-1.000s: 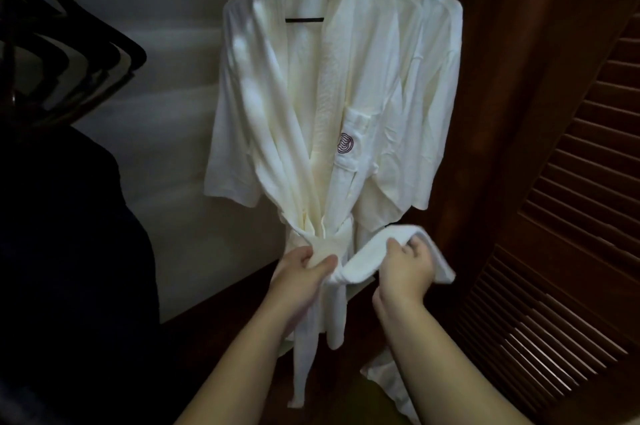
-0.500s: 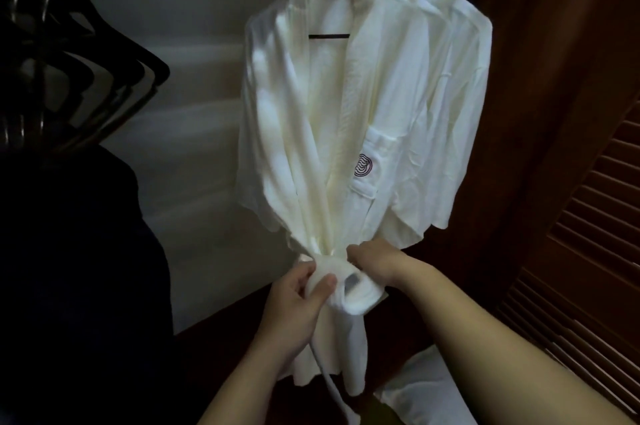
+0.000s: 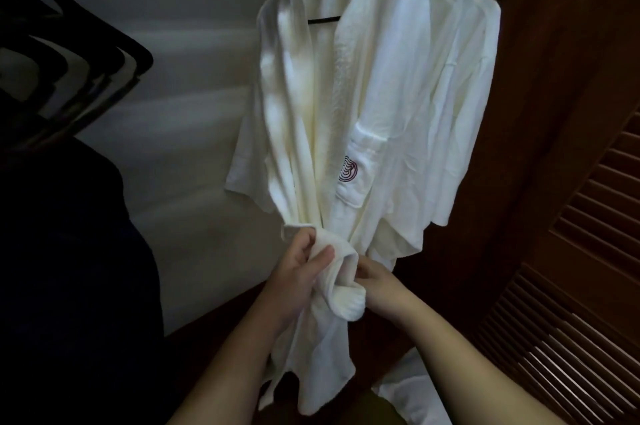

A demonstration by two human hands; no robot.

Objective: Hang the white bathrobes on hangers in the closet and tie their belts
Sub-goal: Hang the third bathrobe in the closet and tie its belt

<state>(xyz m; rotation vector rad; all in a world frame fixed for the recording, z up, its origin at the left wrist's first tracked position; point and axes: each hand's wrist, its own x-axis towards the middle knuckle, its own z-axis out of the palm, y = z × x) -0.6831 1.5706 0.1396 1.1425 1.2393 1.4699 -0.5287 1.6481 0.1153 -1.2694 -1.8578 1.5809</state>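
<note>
Three white bathrobes hang in the closet. The front bathrobe hangs on a black hanger and has a dark red logo on its pocket. Its white belt is bunched into a loop at the waist. My left hand grips the belt from the left, thumb on top. My right hand holds the loop from the right, with its fingers hidden behind the fabric. Two more bathrobes hang behind on the right.
A louvred wooden door stands at the right. Dark empty hangers and dark clothing fill the left side. More white cloth lies low at the bottom right. The closet's pale back wall is behind the robes.
My right hand brought the belt end from out at the right in to the waist, and a loop has formed there. Both hands now meet at the belt. The view has moved closer.
</note>
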